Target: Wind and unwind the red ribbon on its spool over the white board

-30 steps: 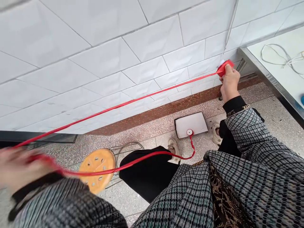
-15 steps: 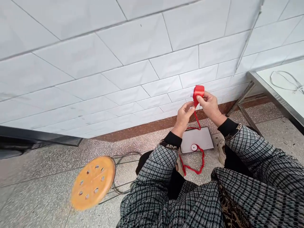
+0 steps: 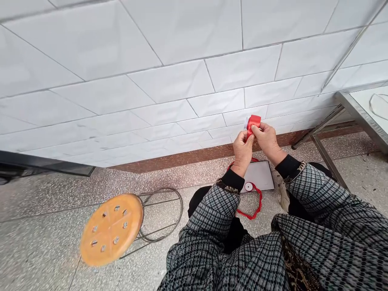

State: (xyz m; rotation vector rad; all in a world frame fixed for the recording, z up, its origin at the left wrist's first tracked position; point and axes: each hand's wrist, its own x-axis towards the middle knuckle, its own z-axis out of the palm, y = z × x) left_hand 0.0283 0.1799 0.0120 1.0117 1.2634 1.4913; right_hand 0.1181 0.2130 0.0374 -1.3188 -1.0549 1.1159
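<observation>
A roll of red ribbon [image 3: 254, 120] on a white core is held up in front of the tiled wall. My right hand [image 3: 266, 138] is closed on the roll, its thumb pressed against the ribbon's face. My left hand [image 3: 243, 149] pinches the ribbon just below the roll, fingertips close to the right thumb. Below, a white rectangular board [image 3: 262, 174] with a dark edge lies on the floor. A small white spool [image 3: 248, 186] sits at its near edge, and a twisted red ribbon [image 3: 258, 206] loops from it across the floor.
An orange round stool [image 3: 112, 228] with metal legs stands to the left. At the right is a metal-framed table [image 3: 360, 109] with a pale cord on top. A black object [image 3: 45, 165] juts in at far left. The white tiled wall [image 3: 169, 85] runs across the front.
My view has shifted, so the table sits further right. My left hand has moved closer to my right hand, and the ribbon strand below the roll is now hidden behind it.
</observation>
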